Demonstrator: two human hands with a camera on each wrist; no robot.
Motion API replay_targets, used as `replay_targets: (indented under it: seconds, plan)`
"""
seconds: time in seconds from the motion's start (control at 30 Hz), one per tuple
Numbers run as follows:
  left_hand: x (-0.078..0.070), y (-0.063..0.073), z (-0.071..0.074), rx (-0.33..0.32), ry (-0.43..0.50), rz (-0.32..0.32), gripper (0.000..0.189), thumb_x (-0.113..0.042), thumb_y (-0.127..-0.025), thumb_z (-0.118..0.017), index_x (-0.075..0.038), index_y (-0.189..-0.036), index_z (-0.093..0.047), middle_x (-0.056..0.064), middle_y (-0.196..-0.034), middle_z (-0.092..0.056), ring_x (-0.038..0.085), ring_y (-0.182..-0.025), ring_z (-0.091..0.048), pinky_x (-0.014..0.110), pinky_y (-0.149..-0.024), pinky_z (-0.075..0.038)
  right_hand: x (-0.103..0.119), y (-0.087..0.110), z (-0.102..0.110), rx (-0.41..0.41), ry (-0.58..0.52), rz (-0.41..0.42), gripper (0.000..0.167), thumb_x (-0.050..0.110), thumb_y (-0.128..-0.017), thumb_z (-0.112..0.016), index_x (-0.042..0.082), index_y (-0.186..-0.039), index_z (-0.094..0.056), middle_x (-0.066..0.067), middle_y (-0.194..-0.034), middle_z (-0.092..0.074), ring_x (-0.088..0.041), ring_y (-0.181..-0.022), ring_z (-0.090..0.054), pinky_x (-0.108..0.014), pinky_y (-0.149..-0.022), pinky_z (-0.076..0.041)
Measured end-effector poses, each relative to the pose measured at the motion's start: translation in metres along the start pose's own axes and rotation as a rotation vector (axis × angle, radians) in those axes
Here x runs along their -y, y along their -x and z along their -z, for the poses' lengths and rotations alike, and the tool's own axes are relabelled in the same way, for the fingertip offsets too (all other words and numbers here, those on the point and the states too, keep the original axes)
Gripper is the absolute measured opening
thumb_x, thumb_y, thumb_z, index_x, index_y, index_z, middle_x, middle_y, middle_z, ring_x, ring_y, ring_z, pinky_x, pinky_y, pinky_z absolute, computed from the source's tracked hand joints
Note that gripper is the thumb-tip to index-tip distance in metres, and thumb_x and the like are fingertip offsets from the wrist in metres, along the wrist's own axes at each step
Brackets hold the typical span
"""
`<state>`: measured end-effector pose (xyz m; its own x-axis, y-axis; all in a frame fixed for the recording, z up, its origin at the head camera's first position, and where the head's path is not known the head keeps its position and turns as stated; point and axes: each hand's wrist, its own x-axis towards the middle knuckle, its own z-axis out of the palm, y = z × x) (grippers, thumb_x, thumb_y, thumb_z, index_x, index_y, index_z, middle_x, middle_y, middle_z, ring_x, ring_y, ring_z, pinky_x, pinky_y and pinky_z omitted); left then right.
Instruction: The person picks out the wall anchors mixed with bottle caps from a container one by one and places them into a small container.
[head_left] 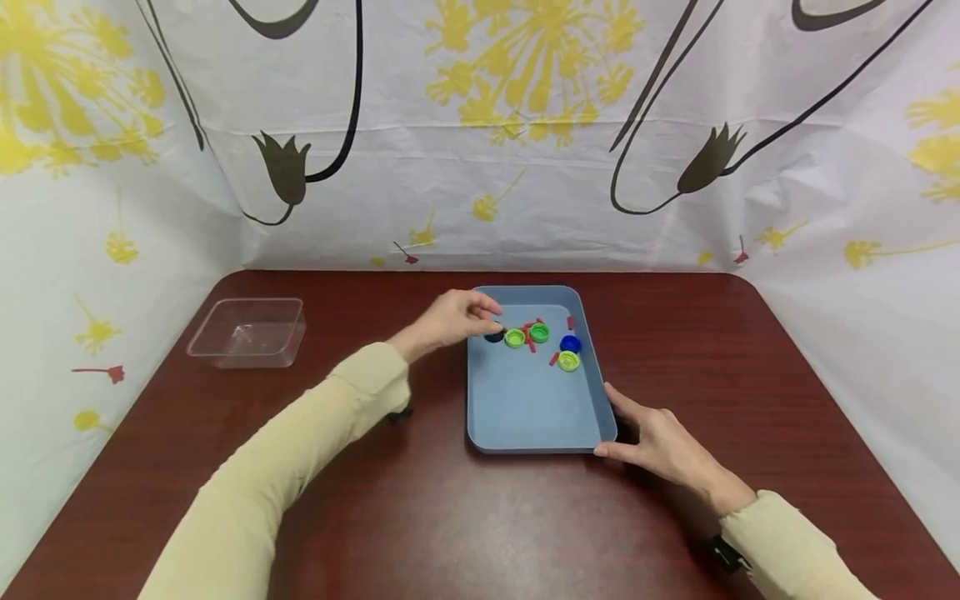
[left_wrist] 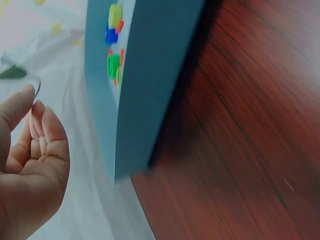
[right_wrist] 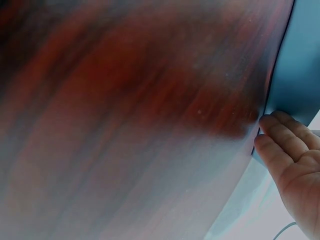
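A: Where are the caps?

B: In the tray point(head_left: 528, 408), towards its far end. The black cap point(head_left: 494, 337) is by the left wall, with the lime cap point(head_left: 514, 337) and green cap point(head_left: 539, 332) beside it. The blue cap point(head_left: 570, 344) and yellow cap point(head_left: 568, 361) sit together near the right wall. Red sticks point(head_left: 532, 344) lie among them.

A: And the hands?

B: The left hand point(head_left: 459, 319) is over the tray's left rim, just at the black cap, thumb and fingertips brought nearly together. I can't tell whether anything is between them. The right hand point(head_left: 662, 442) holds the tray's near right corner, thumb at the near side, fairly straight fingers against the right wall.

A: How would the caps handle?

B: Light and stiff, I'd judge, probably hard plastic and not easily broken. I'd pinch one across its raised rim. The sticks look thinner and fiddlier; take them mid-length with the fingertips.

A: The tray?

B: Rigid and probably light, so it could slide on the bench point(head_left: 480, 533). A corner is a sound place to hold it.
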<state>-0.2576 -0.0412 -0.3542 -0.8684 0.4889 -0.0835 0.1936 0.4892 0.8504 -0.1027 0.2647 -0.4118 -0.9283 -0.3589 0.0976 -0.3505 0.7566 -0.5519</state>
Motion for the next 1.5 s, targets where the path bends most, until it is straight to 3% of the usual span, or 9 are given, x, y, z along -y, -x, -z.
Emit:
replay_targets:
  seconds: [0.2, 0.47, 0.7, 0.9, 1.1, 1.27, 1.5]
  plan:
    - [-0.012, -0.023, -0.028, 0.161, -0.048, -0.019, 0.031, -0.015, -0.086, -0.070, -0.003, -0.113, -0.065, 0.006, -0.095, -0.068, 0.013, -0.083, -0.060, 0.023, -0.071, -0.049, 0.000, 0.000, -0.002, 0.005, 0.000, 0.007, 0.090, 0.041, -0.076, -0.076, -0.004, -0.142, -0.035, -0.024, -0.131, -0.053, -0.032, -0.114, -0.058, -0.036, -0.078, -0.054]
    - [-0.020, -0.042, -0.049, 0.244, -0.107, -0.019, 0.029, -0.011, -0.087, -0.067, -0.001, -0.114, -0.064, 0.009, -0.091, -0.068, 0.025, -0.089, -0.064, 0.025, -0.069, -0.048, 0.000, 0.000, -0.002, 0.005, 0.000, 0.004, 0.089, 0.042, -0.076, -0.075, -0.002, -0.142, -0.036, -0.023, -0.129, -0.054, -0.029, -0.113, -0.058, -0.034, -0.078, -0.054]
    - [-0.019, -0.052, -0.066, 0.251, -0.159, 0.004, 0.028, -0.007, -0.085, -0.069, -0.001, -0.112, -0.066, 0.001, -0.081, -0.061, 0.008, -0.072, -0.053, 0.017, -0.067, -0.045, -0.001, -0.001, -0.002, 0.004, 0.001, 0.008, 0.089, 0.041, -0.076, -0.076, -0.003, -0.142, -0.036, -0.023, -0.129, -0.054, -0.028, -0.111, -0.059, -0.031, -0.077, -0.054]
    - [-0.021, -0.057, -0.075, 0.271, -0.170, 0.033, 0.028, -0.003, -0.083, -0.069, 0.000, -0.111, -0.066, -0.001, -0.070, -0.054, 0.008, -0.066, -0.048, 0.017, -0.063, -0.041, -0.001, -0.002, -0.001, 0.004, -0.011, 0.013, 0.088, 0.039, -0.076, -0.076, -0.003, -0.142, -0.035, -0.024, -0.131, -0.052, -0.029, -0.113, -0.058, -0.034, -0.078, -0.054]
    - [-0.026, -0.058, -0.079, 0.280, -0.304, 0.005, 0.026, -0.005, -0.081, -0.072, -0.002, -0.106, -0.067, -0.003, -0.066, -0.050, 0.007, -0.062, -0.044, 0.017, -0.060, -0.037, -0.002, -0.001, 0.000, 0.000, 0.000, 0.009, 0.088, 0.040, -0.076, -0.076, -0.003, -0.142, -0.036, -0.024, -0.130, -0.053, -0.028, -0.111, -0.059, -0.035, -0.078, -0.054]
    - [-0.028, -0.059, -0.083, 0.273, -0.362, 0.021, 0.025, -0.007, -0.080, -0.073, -0.004, -0.105, -0.067, -0.003, -0.068, -0.052, 0.008, -0.063, -0.045, 0.018, -0.061, -0.038, -0.002, -0.001, 0.000, 0.001, 0.001, 0.010, 0.087, 0.039, -0.077, -0.076, -0.003, -0.142, -0.036, -0.024, -0.131, -0.052, -0.022, -0.103, -0.063, -0.030, -0.075, -0.053]
    - [-0.029, -0.059, -0.089, 0.267, -0.401, 0.022, 0.024, -0.006, -0.081, -0.072, -0.006, -0.105, -0.066, -0.001, -0.073, -0.054, 0.008, -0.065, -0.046, 0.018, -0.059, -0.038, -0.003, 0.000, 0.000, 0.001, -0.004, 0.001, 0.087, 0.040, -0.077, -0.075, -0.002, -0.142, -0.035, -0.024, -0.133, -0.051, -0.024, -0.108, -0.061, -0.030, -0.076, -0.053]
